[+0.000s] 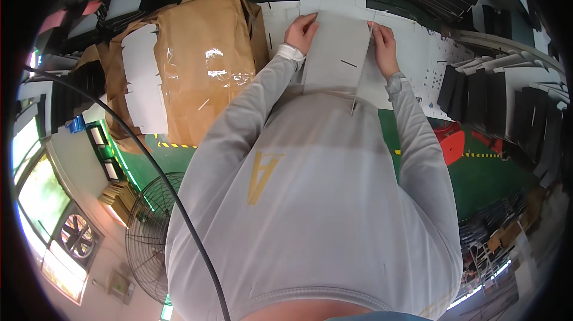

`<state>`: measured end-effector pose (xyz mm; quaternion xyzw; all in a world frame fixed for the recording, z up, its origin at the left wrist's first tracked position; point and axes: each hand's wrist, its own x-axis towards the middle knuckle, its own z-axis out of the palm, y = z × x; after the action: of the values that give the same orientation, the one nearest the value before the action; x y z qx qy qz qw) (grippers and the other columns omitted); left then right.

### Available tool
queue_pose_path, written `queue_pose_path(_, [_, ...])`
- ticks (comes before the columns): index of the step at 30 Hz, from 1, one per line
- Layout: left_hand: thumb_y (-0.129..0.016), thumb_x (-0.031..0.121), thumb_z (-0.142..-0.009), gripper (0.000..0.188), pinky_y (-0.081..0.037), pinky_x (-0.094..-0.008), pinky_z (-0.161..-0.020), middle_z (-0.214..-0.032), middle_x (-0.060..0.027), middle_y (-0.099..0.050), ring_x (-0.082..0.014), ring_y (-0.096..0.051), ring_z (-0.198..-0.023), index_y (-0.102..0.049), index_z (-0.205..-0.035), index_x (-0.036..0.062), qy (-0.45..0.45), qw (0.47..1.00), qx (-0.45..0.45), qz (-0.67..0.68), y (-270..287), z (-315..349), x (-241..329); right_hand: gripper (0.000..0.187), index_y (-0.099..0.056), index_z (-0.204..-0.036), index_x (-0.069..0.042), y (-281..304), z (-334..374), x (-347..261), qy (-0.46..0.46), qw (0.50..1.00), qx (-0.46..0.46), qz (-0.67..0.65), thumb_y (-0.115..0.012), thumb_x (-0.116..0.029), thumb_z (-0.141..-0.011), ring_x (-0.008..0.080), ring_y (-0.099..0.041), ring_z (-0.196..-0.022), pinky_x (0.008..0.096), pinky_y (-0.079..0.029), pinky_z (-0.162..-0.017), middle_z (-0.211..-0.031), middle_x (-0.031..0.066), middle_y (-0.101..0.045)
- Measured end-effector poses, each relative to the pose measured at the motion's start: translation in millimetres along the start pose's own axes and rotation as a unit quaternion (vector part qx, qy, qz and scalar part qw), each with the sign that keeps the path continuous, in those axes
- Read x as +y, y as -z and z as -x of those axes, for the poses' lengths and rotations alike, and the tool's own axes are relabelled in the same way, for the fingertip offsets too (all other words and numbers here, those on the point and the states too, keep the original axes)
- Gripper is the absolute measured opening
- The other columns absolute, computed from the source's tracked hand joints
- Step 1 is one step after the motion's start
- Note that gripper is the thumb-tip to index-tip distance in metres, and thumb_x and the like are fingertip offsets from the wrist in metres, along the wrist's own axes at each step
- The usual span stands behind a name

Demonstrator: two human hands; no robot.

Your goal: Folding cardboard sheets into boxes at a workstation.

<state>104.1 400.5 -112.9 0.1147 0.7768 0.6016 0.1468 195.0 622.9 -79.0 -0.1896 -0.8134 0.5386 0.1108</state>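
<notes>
A pale grey cardboard sheet lies lengthwise in front of me on the white-covered table. Along its right side runs a thin strip of board, seen almost edge-on, its near end reaching toward my shirt. My left hand is closed at the sheet's far left edge, thumb and fingers pinching there. On the opposite side, my right hand has its fingertips closed on the far part of the thin strip. A small dark sliver rests on the sheet. Beneath and beyond is another white board.
A big brown paper-wrapped package stands at the left, with white board on it. Dark-and-white board stacks are at the right. A red stool stands below the table. A black cable crosses near a wire-caged fan.
</notes>
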Motion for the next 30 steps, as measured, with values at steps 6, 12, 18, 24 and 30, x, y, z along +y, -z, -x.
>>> queue_pose_path(6, [-0.056, 0.015, -0.088, 0.022, -0.047, -0.0260, -0.073, -0.093, -0.0127, -0.064, -0.0174, -0.059, -0.077, -0.064, -0.104, 0.0014, -0.021, 0.990, -0.142, -0.017, -0.3, -4.0, 13.1, 0.036, -0.061, -0.094, 0.005, 9.4, 3.1, 26.2, -0.077, 0.990, -0.031, -0.115, -0.050, -0.029, -0.093, 0.0154, -0.052, -0.086, 0.0245, -0.039, -0.082, -0.090, 0.0081, -0.060])
queue_pose_path(12, [-0.061, 0.020, -0.086, 0.021, -0.048, -0.0263, -0.069, -0.078, -0.0116, -0.069, -0.0124, -0.059, -0.070, -0.068, -0.094, 0.0019, 0.011, 0.993, -0.120, -0.013, 1.8, -12.2, 3.8, 0.049, -0.067, -0.091, -0.001, 8.4, -2.4, 18.3, -0.140, 0.982, -0.099, -0.082, -0.035, -0.038, -0.098, 0.0098, -0.049, -0.080, 0.0214, -0.037, -0.080, -0.083, 0.0021, -0.062])
queue_pose_path(18, [-0.063, 0.020, -0.086, 0.023, -0.048, -0.0252, -0.067, -0.075, -0.0095, -0.067, -0.0103, -0.057, -0.069, -0.067, -0.092, -0.0021, 0.013, 0.990, -0.132, -0.050, 7.8, -17.4, 9.8, 0.044, -0.059, -0.086, 0.004, 5.5, -7.6, -4.6, -0.098, 0.990, -0.083, -0.054, -0.047, -0.038, -0.094, 0.0096, -0.042, -0.072, 0.0232, -0.038, -0.069, -0.074, 0.0001, -0.053])
queue_pose_path(24, [-0.067, 0.021, -0.078, 0.037, -0.043, -0.0348, -0.087, -0.109, -0.0128, -0.058, -0.0283, -0.054, -0.099, -0.061, -0.110, 0.0040, -0.237, 0.930, -0.069, -0.271, 9.7, -38.8, 22.6, 0.045, -0.064, -0.084, 0.001, 7.6, -6.0, 17.5, -0.122, 0.975, -0.112, -0.146, -0.039, -0.034, -0.097, 0.0125, -0.051, -0.077, 0.0235, -0.040, -0.080, -0.079, 0.0036, -0.061])
queue_pose_path(30, [-0.070, 0.025, -0.075, 0.057, -0.035, -0.0369, -0.097, -0.120, -0.0108, -0.047, -0.0293, -0.045, -0.111, -0.049, -0.125, 0.0090, -0.204, 0.874, -0.263, -0.355, 23.8, -70.8, 20.5, 0.048, -0.064, -0.080, 0.000, 0.9, -7.0, 9.1, -0.154, 0.969, -0.106, -0.160, -0.034, -0.033, -0.098, 0.0138, -0.055, -0.075, 0.0254, -0.043, -0.079, -0.081, 0.0060, -0.064])
